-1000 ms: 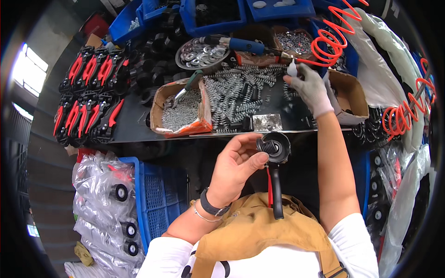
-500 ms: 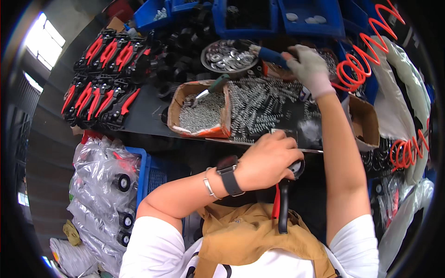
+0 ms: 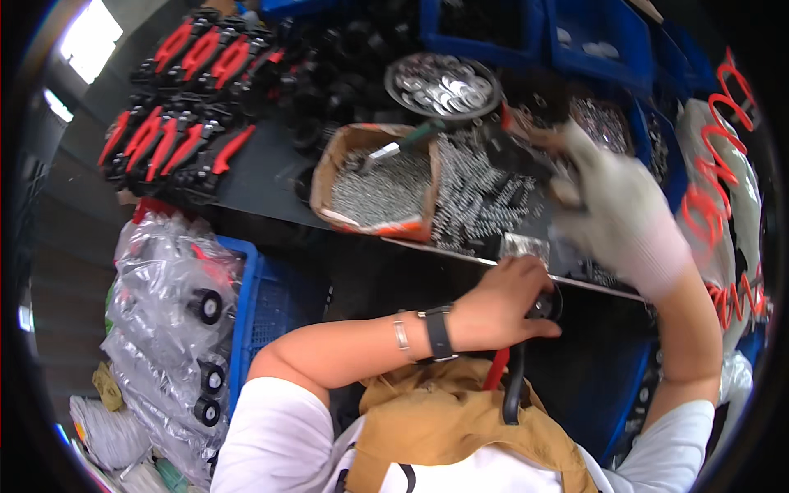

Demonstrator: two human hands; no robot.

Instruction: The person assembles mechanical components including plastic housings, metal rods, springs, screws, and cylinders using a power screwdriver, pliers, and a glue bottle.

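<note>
My left hand (image 3: pixel 503 306) is bare, with a dark watch and a bracelet at the wrist. Its fingers curl over the round dark head of a tool with red and black handles (image 3: pixel 514 382), which point down over my tan apron. The thumb lies along the near side of that head. Just beyond my fingers, at the table edge, lies a small clear plastic bag (image 3: pixel 524 246). My right hand (image 3: pixel 616 205) wears a pale glove and hangs right of the spring pile (image 3: pixel 477 201). Motion smears its fingers; a dark, blurred shape lies beside them.
A cardboard box of small metal pieces (image 3: pixel 382 193) holds a green-handled tool (image 3: pixel 403 141). Behind stands a bowl of washers (image 3: pixel 444 86). Red-handled tools (image 3: pixel 168 135) lie in rows at left. A coiled red hose (image 3: pixel 713 193) hangs right. Plastic-wrapped parts (image 3: pixel 168 329) fill the lower left.
My right hand has come nearer and to the right, away from the bowl; the blue-handled tool no longer shows clearly. My left hand stays on the round head. The view has shifted slightly.
</note>
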